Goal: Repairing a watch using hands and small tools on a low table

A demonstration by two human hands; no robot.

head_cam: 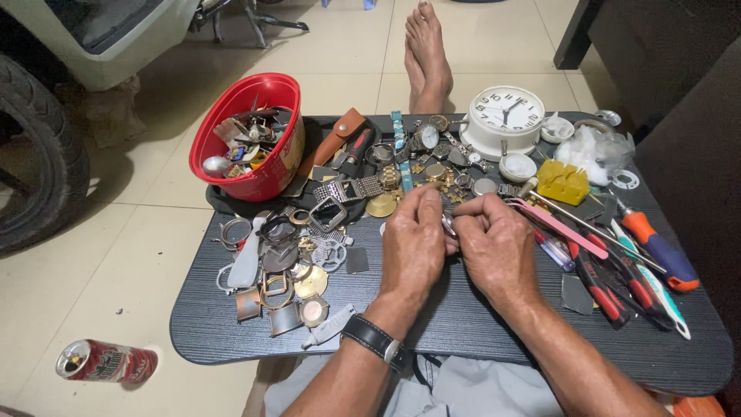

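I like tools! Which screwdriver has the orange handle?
The screwdriver at the far right of the table, with an orange and blue handle. The small one by the right hand has a clear handle instead.

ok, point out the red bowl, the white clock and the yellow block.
red bowl [272, 179], head view, on its outer front wall.
white clock [507, 110], head view, on the middle of its dial.
yellow block [563, 182], head view, on its top face.

Bare tabletop [463, 324] lies open along the lower frame; watch parts [285, 262] crowd the left, tools [617, 262] the right.
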